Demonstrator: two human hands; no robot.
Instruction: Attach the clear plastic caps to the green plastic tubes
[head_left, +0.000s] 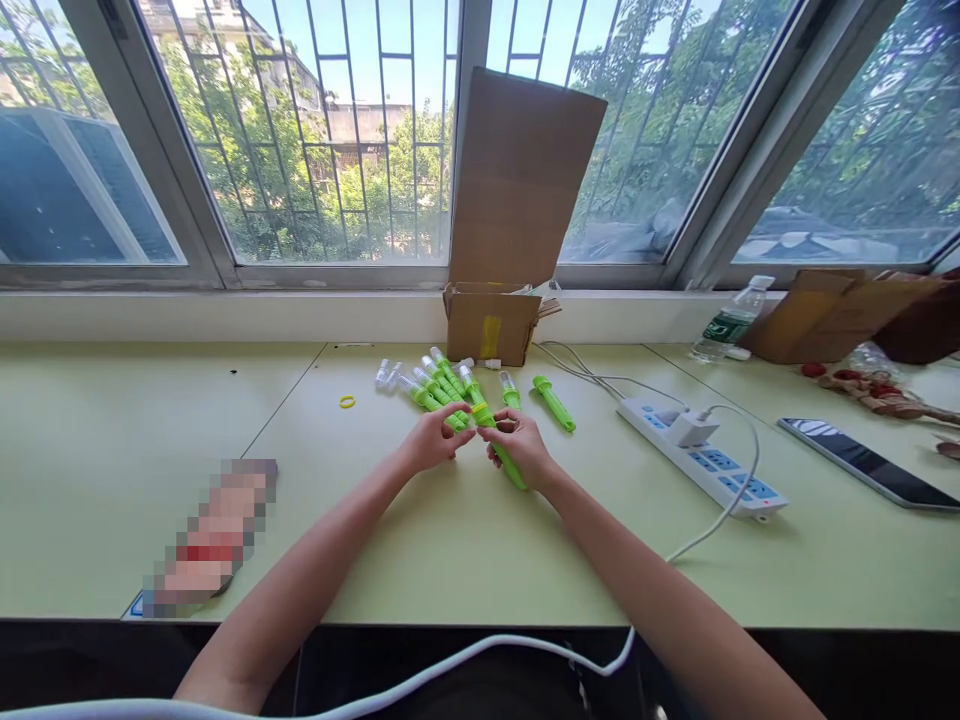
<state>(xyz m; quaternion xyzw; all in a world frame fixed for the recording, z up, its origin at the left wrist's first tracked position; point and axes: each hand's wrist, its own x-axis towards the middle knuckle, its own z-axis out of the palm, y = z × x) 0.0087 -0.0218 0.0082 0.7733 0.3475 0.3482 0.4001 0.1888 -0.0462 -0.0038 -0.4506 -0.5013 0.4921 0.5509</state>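
Observation:
Both hands meet over one green plastic stick with a clear cap [489, 425] on the pale green table. My right hand [521, 447] is wrapped round its lower part. My left hand [437, 436] pinches at a small yellow ring on the stick near its middle. Just behind lie several more green sticks with clear caps [436, 385] side by side. One green stick [554, 403] lies apart to the right. A loose yellow ring [346, 401] rests on the table to the left.
A small open cardboard box [491, 322] stands against the window sill. A white power strip [705, 460] with a plug and cable lies at right, then a phone [866, 464], a water bottle [731, 319], another cardboard box [832, 312]. A blurred object [214, 535] lies at left.

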